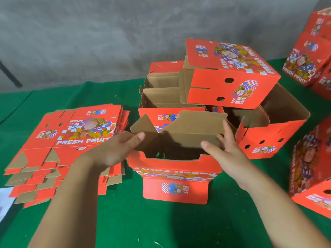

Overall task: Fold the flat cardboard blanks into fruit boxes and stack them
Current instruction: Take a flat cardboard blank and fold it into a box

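— Hands on the box?

— Yes. My left hand [114, 149] is at the left side of the half-made box [175, 165]. My thumb lies on the brown corner flap [143, 126] and my other fingers are hidden behind the side wall, so I cannot tell if they are bent. My right hand [227, 149] has its fingers spread wide and pressed flat against the big brown flap [195, 127].

— Where is the box?

— It stands open on the green table [125, 221], right in front of me. The pile of flat blanks [68, 145] lies just to its left.

— And the done ones?

— Behind it sit open boxes, with a folded red box [231, 74] tipped on top of them. More red boxes [311, 51] are stacked at the far right.
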Available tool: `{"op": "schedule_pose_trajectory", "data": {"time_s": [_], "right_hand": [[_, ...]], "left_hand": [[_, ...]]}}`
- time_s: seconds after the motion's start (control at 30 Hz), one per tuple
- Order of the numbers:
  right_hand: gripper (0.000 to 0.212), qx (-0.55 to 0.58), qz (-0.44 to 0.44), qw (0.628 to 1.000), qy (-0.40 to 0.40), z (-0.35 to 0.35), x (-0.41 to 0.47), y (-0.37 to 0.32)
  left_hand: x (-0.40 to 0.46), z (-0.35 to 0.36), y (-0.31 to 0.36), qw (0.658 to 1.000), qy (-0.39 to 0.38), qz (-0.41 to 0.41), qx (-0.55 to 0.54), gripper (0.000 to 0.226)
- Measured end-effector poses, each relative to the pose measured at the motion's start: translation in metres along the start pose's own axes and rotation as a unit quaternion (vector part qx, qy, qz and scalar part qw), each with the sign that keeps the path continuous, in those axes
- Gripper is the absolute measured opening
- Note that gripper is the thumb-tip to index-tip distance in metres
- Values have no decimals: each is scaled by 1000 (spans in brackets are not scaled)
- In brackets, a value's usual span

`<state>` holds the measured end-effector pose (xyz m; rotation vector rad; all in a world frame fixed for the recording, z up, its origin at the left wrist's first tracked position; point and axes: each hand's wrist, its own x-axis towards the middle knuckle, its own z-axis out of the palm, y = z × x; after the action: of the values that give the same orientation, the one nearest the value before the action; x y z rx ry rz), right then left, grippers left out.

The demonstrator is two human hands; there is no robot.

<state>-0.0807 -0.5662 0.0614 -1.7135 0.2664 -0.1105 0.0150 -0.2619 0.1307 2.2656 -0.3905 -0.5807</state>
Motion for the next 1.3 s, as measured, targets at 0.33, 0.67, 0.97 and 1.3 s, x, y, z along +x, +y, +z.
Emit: {"op": "schedule_pose_trajectory", "data": {"time_s": [0.33,0.67,0.97,1.3], "right_hand": [[111,-195,-177,940,217,16,-1,18],[106,-364,-190,898,157,38,4,13],[100,-513,-54,857,17,50,19,13],[98,-523,-39,851,25,59,14,44]], "left_hand": [[-22,51,-10,954,196,-22,-224,57],[-9,82,-41,876,463,30,133,44],[-6,96,-41,851,495,96,150,49],[-9,103,-48,918,302,154,207,66]]}}
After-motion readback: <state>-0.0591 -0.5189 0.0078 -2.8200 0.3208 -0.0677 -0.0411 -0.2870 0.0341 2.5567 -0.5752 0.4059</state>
